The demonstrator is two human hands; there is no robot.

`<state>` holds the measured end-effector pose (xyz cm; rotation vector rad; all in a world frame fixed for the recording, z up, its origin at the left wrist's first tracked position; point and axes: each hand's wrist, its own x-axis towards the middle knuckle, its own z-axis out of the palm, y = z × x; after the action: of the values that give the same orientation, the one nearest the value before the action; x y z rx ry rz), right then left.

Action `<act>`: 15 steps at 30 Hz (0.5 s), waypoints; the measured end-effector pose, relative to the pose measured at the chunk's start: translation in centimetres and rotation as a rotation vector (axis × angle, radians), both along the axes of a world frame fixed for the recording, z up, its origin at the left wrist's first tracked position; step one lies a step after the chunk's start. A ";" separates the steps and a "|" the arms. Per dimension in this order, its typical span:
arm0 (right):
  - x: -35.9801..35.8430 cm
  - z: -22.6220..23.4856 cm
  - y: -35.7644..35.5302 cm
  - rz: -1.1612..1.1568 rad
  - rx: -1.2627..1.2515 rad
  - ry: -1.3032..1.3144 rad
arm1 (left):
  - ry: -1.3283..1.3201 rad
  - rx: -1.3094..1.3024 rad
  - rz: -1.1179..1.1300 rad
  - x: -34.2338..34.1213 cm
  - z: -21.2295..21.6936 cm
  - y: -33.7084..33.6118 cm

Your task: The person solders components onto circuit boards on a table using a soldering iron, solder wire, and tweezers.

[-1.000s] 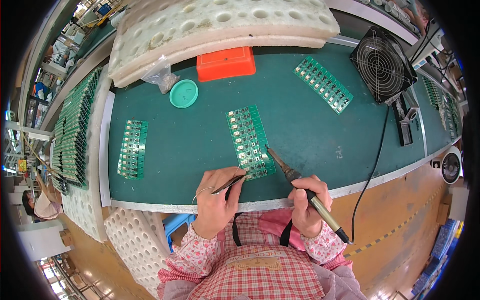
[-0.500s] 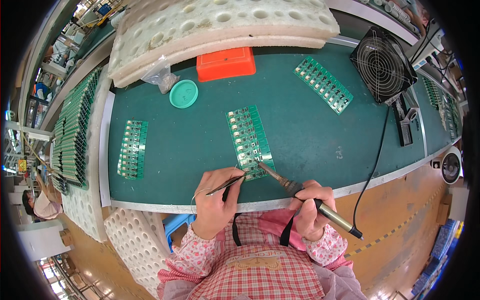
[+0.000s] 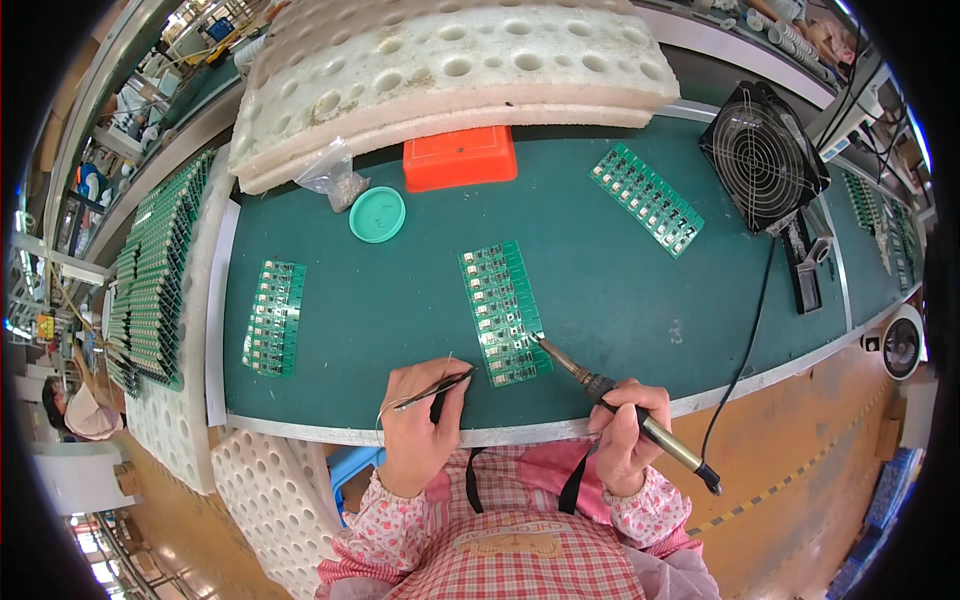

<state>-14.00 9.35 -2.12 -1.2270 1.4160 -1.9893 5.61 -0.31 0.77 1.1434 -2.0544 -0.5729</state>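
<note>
A green circuit board panel (image 3: 498,300) with rows of small components lies on the green work mat, in front of me. My right hand (image 3: 632,425) is closed round a soldering iron (image 3: 655,432), whose tip rests at or just above the panel's right edge, near its lower rows. Left of the panel's near end, my left hand (image 3: 418,420) pinches dark tweezers (image 3: 437,388); their tips stand a little apart from the board. A thin wire (image 3: 379,422) loops out beside that hand; it looks like solder wire.
More board panels lie left (image 3: 273,318) and far right (image 3: 648,200). A black fan (image 3: 762,155) and an iron stand (image 3: 803,265) are at the right. Behind are a turquoise lid (image 3: 377,214), plastic bag (image 3: 335,178), red box (image 3: 460,160) and foam block (image 3: 450,95). Stacked boards (image 3: 160,280) stand left.
My left hand and the tweezers have drawn back leftward from the panel. The iron's tip has shifted up to the panel's right edge. The whole view has tilted slightly.
</note>
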 end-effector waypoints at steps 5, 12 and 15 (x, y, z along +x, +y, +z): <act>0.0 0.2 -0.1 -0.018 -0.018 0.003 | -0.012 -0.024 -0.027 0.2 -0.2 -0.1; 0.0 0.0 -0.3 -0.014 -0.020 -0.004 | -0.013 -0.015 -0.013 0.0 -0.2 -0.2; 0.0 -0.1 -0.2 -0.009 -0.023 -0.004 | -0.010 -0.017 -0.007 -0.1 -0.1 -0.2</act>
<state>-13.99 9.14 -2.20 -1.2281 1.4025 -2.0186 5.55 -0.52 0.65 1.1321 -2.0681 -0.5531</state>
